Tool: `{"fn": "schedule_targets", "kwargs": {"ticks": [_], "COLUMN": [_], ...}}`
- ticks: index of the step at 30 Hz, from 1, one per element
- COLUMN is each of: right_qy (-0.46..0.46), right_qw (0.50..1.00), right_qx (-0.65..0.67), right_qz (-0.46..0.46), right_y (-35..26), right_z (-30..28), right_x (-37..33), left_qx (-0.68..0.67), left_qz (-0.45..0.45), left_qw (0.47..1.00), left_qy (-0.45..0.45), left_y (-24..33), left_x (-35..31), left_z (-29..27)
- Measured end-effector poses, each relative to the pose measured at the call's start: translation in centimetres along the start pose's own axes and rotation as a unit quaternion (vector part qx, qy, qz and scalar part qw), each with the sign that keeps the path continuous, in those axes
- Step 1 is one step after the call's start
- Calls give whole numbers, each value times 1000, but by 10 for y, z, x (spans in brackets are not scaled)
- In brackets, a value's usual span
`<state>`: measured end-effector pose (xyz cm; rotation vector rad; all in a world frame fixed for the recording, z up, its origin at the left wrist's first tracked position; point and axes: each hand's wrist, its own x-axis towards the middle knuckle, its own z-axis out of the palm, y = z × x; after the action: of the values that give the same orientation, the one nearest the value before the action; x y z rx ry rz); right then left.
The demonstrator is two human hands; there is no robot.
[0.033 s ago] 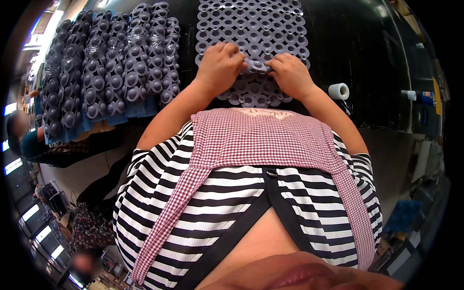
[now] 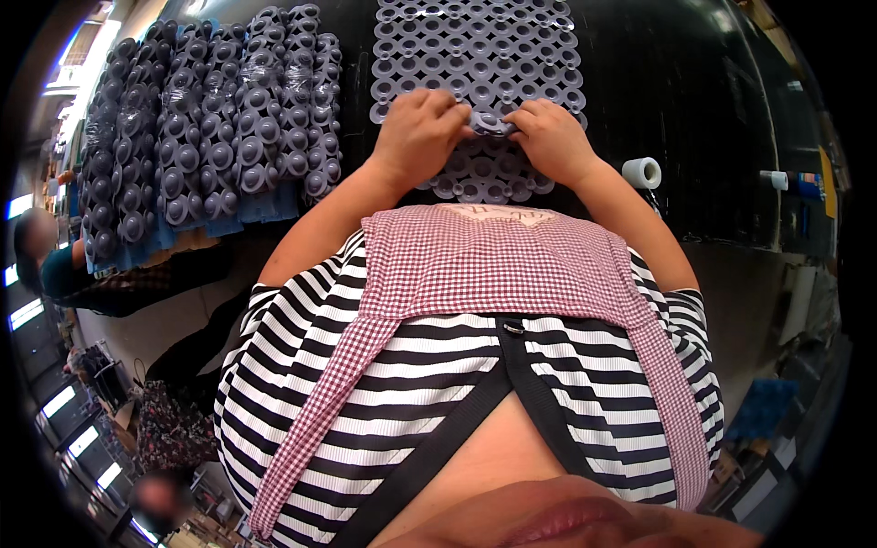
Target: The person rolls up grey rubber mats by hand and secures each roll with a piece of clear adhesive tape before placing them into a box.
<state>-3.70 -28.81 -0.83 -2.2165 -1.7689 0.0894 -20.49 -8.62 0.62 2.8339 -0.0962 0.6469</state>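
A grey-purple plastic bath mat [image 2: 475, 68] made of linked rings and cups lies on the black table in front of me. Its part nearest my apron is folded or rolled over, with raised cups showing. My left hand [image 2: 422, 132] grips the folded edge from the left, fingers curled and thumb pressed to it. From the other side, my right hand [image 2: 550, 137] pinches the same edge between thumb and fingers. A short piece of the fold shows between the two hands; the fingertips partly cover the rest.
Several rolled mats [image 2: 260, 123] stand side by side at the left, some wrapped in clear film, over blue sheeting. A white roll of film [image 2: 641, 173] lies right of my right forearm. The black table [image 2: 676, 100] extends rightward. Another person [image 2: 64, 269] is at the far left.
My left hand has shifted slightly toward me, and its fingers curl more over the folded edge. The right hand has barely moved.
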Motion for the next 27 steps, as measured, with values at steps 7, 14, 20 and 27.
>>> {"fn": "schedule_targets", "kwargs": {"ticks": [7, 14, 20, 27], "right_qy": [8, 147, 190, 108], "right_qw": [993, 987, 981, 993], "right_qx": [87, -56, -44, 31], "right_qz": [85, 41, 9, 34], "right_y": [18, -3, 26, 46], "right_z": [-19, -4, 11, -3], "right_x": [32, 8, 20, 38], "left_qx": [-26, 7, 59, 57], "left_qz": [-22, -122, -195, -76], "left_qw": [999, 990, 974, 995], "left_qy": [11, -69, -99, 24], "left_y": [-11, -31, -25, -15], "left_x": [-1, 41, 53, 28], "left_z": [24, 35, 43, 35]}}
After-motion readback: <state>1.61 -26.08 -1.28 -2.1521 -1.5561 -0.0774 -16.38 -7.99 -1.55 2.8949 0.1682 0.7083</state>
